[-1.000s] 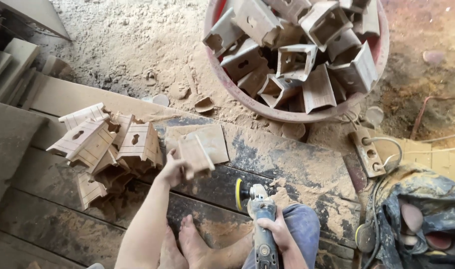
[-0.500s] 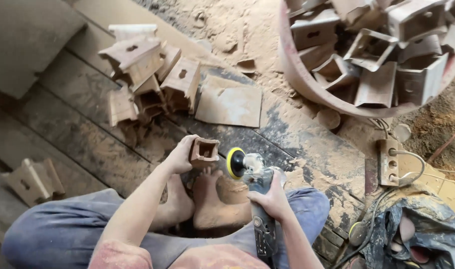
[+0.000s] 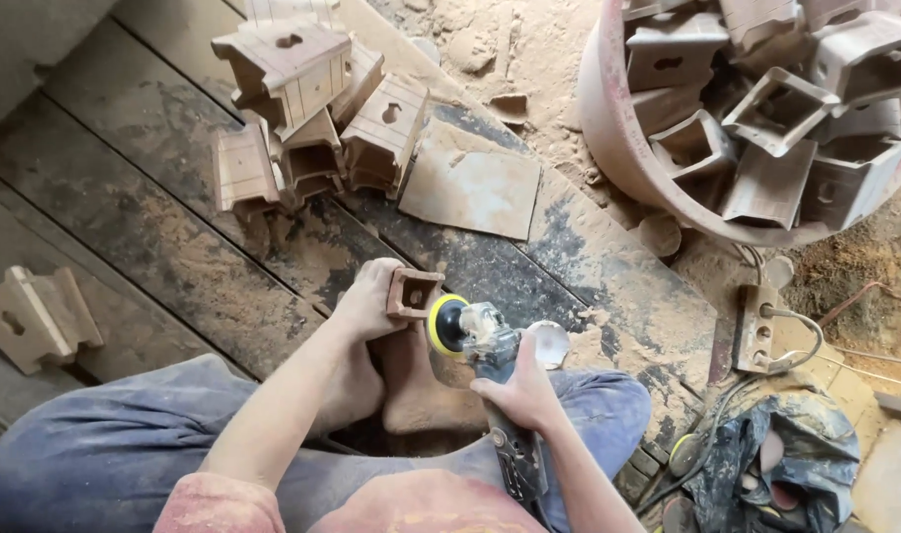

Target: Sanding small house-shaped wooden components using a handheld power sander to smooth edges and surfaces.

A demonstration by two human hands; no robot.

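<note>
Between the person's bare feet (image 3: pixel 411 390), over dark floor planks (image 3: pixel 154 247), a small wooden block (image 3: pixel 414 293) is pinched in the left hand (image 3: pixel 372 299), fingers closed round its near side, hollow face turned up. Against its right side stands the yellow-rimmed disc of one hand-held sander (image 3: pixel 470 331), whose body the right hand (image 3: pixel 520 393) grips fully closed. Judged risks: the disc lies just beside the left fingertips and close above the toes, so a slip or kick of the block could bring it onto skin; the block is small and held by one hand only, so it may twist loose. Count: one block in hand; about six in the pile (image 3: pixel 307 109) ahead; one lone block (image 3: pixel 34 318) at left; at least ten in the round tub (image 3: pixel 618 128), not fully countable; one flat board (image 3: pixel 470 183); one power strip (image 3: pixel 756 326).
</note>
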